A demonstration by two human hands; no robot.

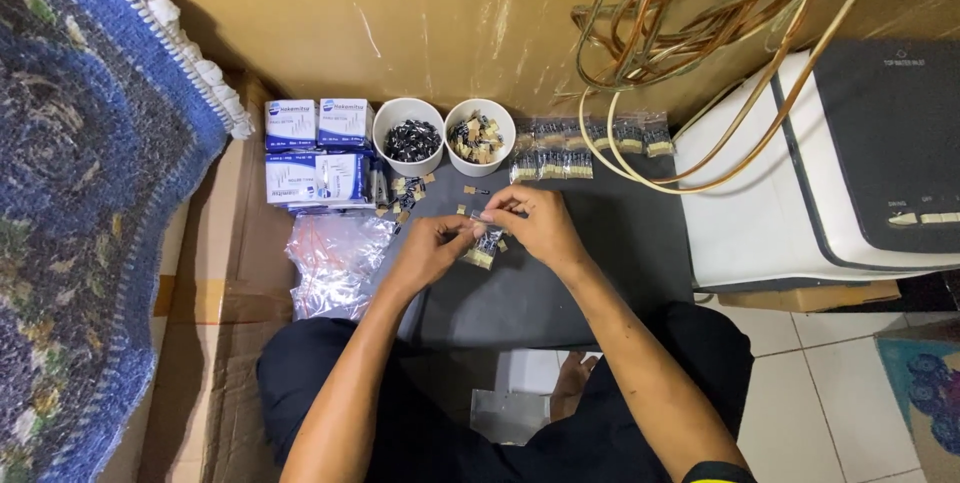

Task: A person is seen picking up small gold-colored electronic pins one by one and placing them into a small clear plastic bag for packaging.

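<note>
Both hands meet over a dark grey mat (pixel 560 273) and pinch the top of a small clear plastic bag (pixel 484 248) with small dark and tan parts inside. My left hand (pixel 432 248) grips the bag's left edge, my right hand (pixel 535 225) its right edge. Just beyond stand two white cups: one (pixel 408 135) holds small black parts, the other (pixel 480 135) holds tan and dark parts. Several filled small bags (pixel 585 148) lie in rows right of the cups. Loose parts (pixel 408 193) are scattered under the cups.
Several blue and white boxes (pixel 312 153) are stacked at the left, with a pile of empty clear bags (pixel 332 263) in front. A white and grey machine (pixel 840 173) stands at the right under looped copper-coloured cable (pixel 700 13). A blue rug (pixel 80 203) and flattened cardboard (pixel 215 313) lie at the left.
</note>
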